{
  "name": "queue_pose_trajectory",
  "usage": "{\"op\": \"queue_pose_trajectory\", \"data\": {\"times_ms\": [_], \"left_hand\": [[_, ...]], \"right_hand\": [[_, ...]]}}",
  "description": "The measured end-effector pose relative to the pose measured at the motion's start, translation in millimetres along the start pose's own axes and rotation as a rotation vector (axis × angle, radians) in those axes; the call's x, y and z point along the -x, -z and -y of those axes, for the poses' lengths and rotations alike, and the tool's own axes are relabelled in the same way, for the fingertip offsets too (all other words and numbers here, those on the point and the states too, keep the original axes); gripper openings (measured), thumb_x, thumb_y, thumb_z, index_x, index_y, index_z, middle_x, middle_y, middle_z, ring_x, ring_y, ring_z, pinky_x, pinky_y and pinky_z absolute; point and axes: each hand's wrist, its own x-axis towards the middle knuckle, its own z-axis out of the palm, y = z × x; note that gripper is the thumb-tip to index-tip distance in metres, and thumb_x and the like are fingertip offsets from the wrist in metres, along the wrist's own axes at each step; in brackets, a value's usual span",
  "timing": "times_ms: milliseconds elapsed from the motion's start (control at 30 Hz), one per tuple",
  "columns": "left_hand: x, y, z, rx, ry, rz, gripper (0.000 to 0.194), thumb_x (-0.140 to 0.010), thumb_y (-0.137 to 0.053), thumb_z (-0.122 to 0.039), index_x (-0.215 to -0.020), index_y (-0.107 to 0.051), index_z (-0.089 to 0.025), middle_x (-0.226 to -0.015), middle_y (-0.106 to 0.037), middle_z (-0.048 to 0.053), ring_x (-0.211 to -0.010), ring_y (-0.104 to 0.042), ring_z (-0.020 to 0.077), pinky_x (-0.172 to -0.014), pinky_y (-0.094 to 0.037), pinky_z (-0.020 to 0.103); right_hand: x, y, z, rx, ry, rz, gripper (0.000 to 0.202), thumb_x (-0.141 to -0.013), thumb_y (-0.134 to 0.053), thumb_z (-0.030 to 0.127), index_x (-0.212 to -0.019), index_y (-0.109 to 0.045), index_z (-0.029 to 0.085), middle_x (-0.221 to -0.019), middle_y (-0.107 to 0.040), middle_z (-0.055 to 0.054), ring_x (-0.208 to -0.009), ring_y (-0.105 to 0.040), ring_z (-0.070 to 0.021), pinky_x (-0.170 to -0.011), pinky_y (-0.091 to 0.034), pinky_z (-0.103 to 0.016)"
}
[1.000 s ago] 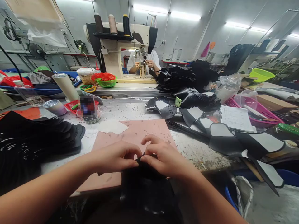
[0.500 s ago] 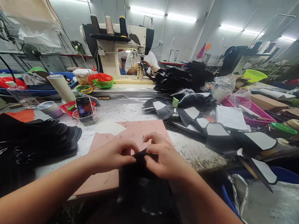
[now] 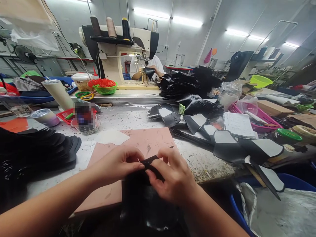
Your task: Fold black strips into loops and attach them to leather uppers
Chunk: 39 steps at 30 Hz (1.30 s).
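The black piece (image 3: 138, 186) is at the lower centre of the frame, its upper edge raised in front of the pink board (image 3: 138, 138) on the tabletop (image 3: 118, 117). The left hand (image 3: 115, 166) pinches this edge between thumb and curled fingers. The right hand (image 3: 174, 174) places its thumb and index finger against the same edge; whether they clamp it cannot be determined. Relative to half a second earlier, the right hand's raised finger is lowered toward the piece, and a toothed strip of edge is now exposed between the hands. This suggests that the right hand is adjusting its contact while the left hand secures the edge. A stack of black pieces (image 3: 59, 148) occupies the left of the frame; patched pieces (image 3: 225, 148) lie overlapped at right.
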Motion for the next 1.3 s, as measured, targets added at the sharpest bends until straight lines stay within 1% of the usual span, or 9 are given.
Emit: {"op": "queue_pose_trajectory", "data": {"times_ms": [67, 167, 233, 333, 533, 900, 1033, 1167, 1300], "left_hand": [[1, 0.3, -2, -0.003, -0.013, 0.012, 0.021, -0.069, -0.055, -0.035, -0.074, -0.062, -0.015, -0.058, -0.056, -0.002, -0.056, -0.049, 0.0113, -0.05, -0.039, 0.021], [3, 0.0, -6, -0.011, -0.045, 0.031, 0.021, -0.069, -0.054, -0.034, -0.075, -0.063, -0.015, -0.061, -0.058, -0.001, -0.059, -0.051, 0.012, -0.052, -0.041, 0.021], [3, -0.3, -7, -0.023, -0.061, 0.047, 0.021, -0.07, -0.054, -0.033, -0.076, -0.063, -0.015, -0.064, -0.059, 0.0, -0.061, -0.052, 0.0123, -0.053, -0.042, 0.021], [3, -0.2, -7, -0.045, -0.073, 0.077, 0.019, -0.07, -0.054, -0.031, -0.077, -0.062, -0.015, -0.065, -0.058, -0.001, -0.061, -0.051, 0.0117, -0.053, -0.041, 0.02], [0, 1.6, -5, -0.039, -0.039, 0.13, 0.017, -0.07, -0.056, -0.031, -0.071, -0.06, -0.015, -0.063, -0.053, -0.003, -0.059, -0.046, 0.0103, -0.052, -0.037, 0.019], [-7, 5.6, 5, -0.001, -0.05, 0.241, 0.022, -0.072, -0.055, -0.033, -0.083, -0.061, -0.015, -0.068, -0.054, -0.002, -0.06, -0.047, 0.0111, -0.053, -0.037, 0.021], [-7, 7.9, -1, -0.067, -0.086, 0.254, 0.022, -0.073, -0.052, -0.032, -0.085, -0.06, -0.015, -0.065, -0.05, -0.003, -0.057, -0.045, 0.0099, -0.05, -0.036, 0.02], [-9, 7.9, -11, -0.165, -0.166, 0.233, 0.019, -0.073, -0.052, -0.031, -0.079, -0.059, -0.014, -0.065, -0.049, -0.003, -0.061, -0.045, 0.0105, -0.054, -0.036, 0.019], [-13, 3.3, -9, -0.151, -0.182, 0.21, 0.024, -0.072, -0.057, -0.038, -0.067, -0.056, -0.014, -0.062, -0.047, -0.004, -0.061, -0.043, 0.01, -0.054, -0.034, 0.02]], "right_hand": [[3, -2, 1, -0.035, 0.006, -0.042, 0.008, -0.077, -0.053, 0.018, -0.075, -0.06, 0.014, -0.082, -0.05, -0.008, -0.067, -0.048, -0.0161, -0.057, -0.046, -0.028], [4, -3, 0, -0.182, -0.05, -0.019, 0.008, -0.076, -0.049, 0.015, -0.074, -0.057, 0.015, -0.079, -0.049, -0.007, -0.063, -0.048, -0.0144, -0.054, -0.045, -0.026], [2, -1, -1, -0.313, -0.136, 0.037, 0.008, -0.076, -0.048, 0.013, -0.073, -0.055, 0.016, -0.086, -0.052, -0.008, -0.064, -0.05, -0.0133, -0.057, -0.045, -0.026], [-4, 5, -4, -0.5, -0.251, 0.167, 0.008, -0.076, -0.049, 0.012, -0.071, -0.052, 0.018, -0.097, -0.055, -0.008, -0.077, -0.056, -0.0146, -0.067, -0.046, -0.027], [-12, 14, -14, -0.683, -0.357, 0.386, 0.014, -0.078, -0.054, 0.013, -0.065, -0.05, 0.019, -0.091, -0.057, -0.003, -0.083, -0.056, -0.014, -0.075, -0.043, -0.026], [-15, 9, -17, -0.679, -0.367, 0.406, 0.017, -0.078, -0.054, 0.013, -0.063, -0.049, 0.019, -0.082, -0.059, -0.003, -0.076, -0.055, -0.0144, -0.069, -0.043, -0.027], [-16, 9, -17, -0.644, -0.352, 0.41, 0.016, -0.078, -0.054, 0.012, -0.064, -0.05, 0.018, -0.081, -0.059, -0.002, -0.075, -0.055, -0.0137, -0.066, -0.043, -0.025], [-17, 9, -13, -0.542, -0.336, 0.411, 0.016, -0.078, -0.053, 0.01, -0.065, -0.05, 0.018, -0.08, -0.058, -0.002, -0.074, -0.055, -0.0133, -0.065, -0.044, -0.024], [-16, 11, -10, -0.449, -0.333, 0.451, 0.016, -0.079, -0.049, 0.009, -0.066, -0.052, 0.018, -0.079, -0.057, -0.002, -0.073, -0.055, -0.014, -0.065, -0.045, -0.026]]}}
